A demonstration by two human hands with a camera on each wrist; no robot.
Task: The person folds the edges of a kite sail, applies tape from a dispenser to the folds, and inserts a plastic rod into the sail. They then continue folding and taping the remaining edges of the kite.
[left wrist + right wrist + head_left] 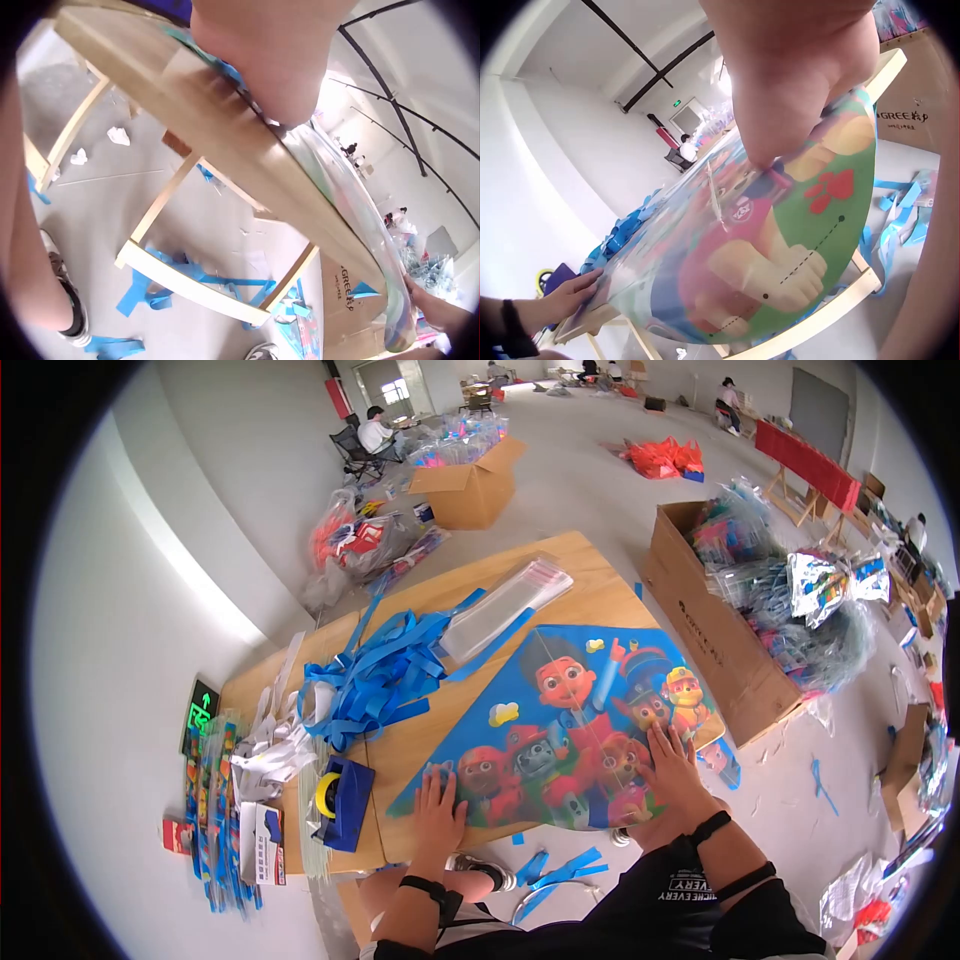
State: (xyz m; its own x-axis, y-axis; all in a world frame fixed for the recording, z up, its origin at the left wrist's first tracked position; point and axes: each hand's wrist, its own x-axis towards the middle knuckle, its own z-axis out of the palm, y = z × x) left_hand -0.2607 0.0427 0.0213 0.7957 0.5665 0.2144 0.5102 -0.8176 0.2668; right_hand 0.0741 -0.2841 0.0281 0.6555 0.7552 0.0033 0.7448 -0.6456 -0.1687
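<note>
Your left hand [438, 810] and right hand [677, 768] rest on the PAW Patrol sheet [560, 735], fingers extended, gripping nothing. It hides part of the wooden table [592, 592]; each wrist view conceals its hand's fingertips

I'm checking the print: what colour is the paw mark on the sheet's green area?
The paw mark is red, best seen in the right wrist view.

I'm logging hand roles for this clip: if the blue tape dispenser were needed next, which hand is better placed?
Probably the left hand. It rests near the left corner of the printed sheet, beside the tape dispenser; the right hand lies across the sheet, farther away.
</note>
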